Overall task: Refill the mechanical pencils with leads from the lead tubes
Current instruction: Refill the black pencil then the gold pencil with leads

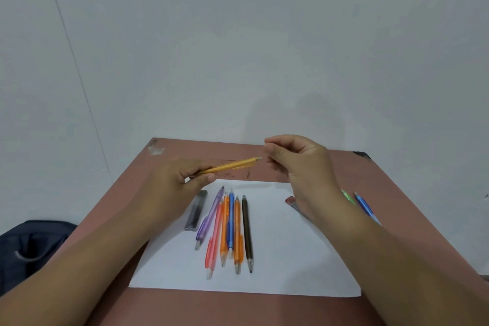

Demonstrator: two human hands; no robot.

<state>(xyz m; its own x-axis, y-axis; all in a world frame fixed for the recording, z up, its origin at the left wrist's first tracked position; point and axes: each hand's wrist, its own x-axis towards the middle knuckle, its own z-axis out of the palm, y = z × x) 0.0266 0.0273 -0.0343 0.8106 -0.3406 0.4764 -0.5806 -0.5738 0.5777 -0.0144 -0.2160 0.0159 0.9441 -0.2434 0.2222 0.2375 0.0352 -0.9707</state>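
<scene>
The left hand gripped a slim yellow plastic mechanical pencil by its lower end, fingers curled round the barrel, so that most of the pencil stuck out beyond the grip, slanting up and to the right above the reddish-brown table. The right hand hovered just beside the pencil's free end, its thumb and forefinger pinched together close to that end; whether anything lay between them was too small to tell.

Below the hands a white sheet of paper lay on the table. On it six mechanical pencils lay side by side, close together: a purple one, a pink one, an orange one, a blue one, a second orange one and a dark brown one. A clear dark lead tube lay just left of them at the paper's edge. A red-capped lead tube showed partly behind the right wrist. Further right, on the bare table, lay a green pencil and another blue pencil.
</scene>
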